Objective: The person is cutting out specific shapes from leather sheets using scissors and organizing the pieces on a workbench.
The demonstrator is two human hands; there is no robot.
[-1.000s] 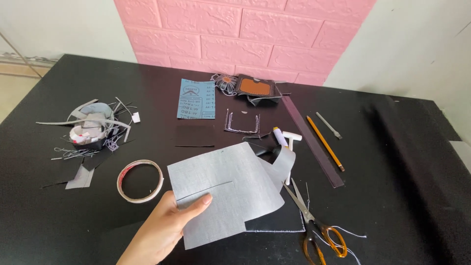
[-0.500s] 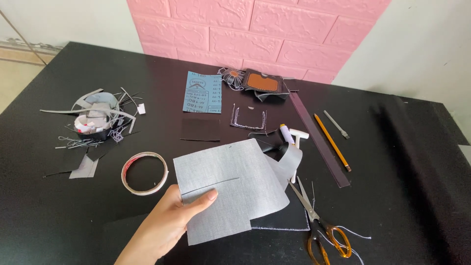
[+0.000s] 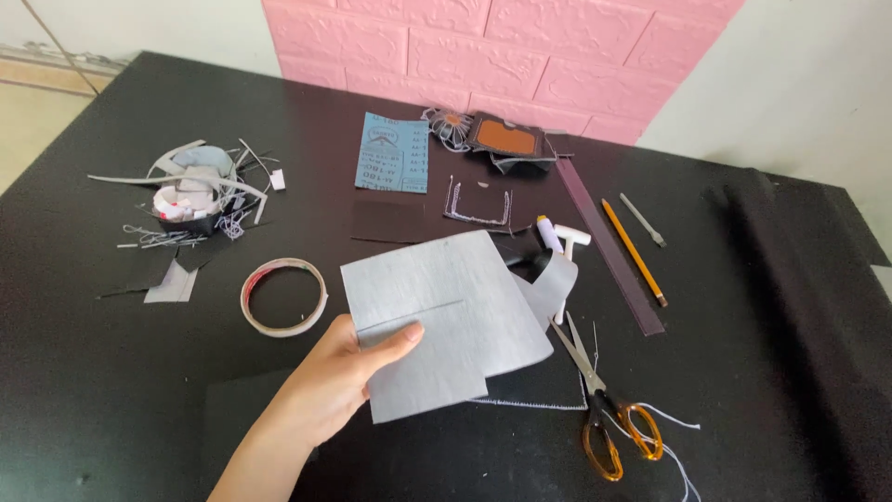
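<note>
Single head view, looking down and forward over black table (image 3: 111, 372), near.

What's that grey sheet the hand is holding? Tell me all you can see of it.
The grey sheet looks like thin fabric or faux leather, matte, with a straight slit or fold line running in from its left edge. The left hand grips its lower left edge, thumb on top. It lies tilted over the black table, covering grey scraps beside the scissors.

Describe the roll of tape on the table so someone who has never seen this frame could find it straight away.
On the black table, look just left of the grey sheet that the left hand holds. The roll of tape lies flat there, apart from the hand. It is the only ring on the table: pale, thin-walled, with bare tabletop showing through its middle.
</note>
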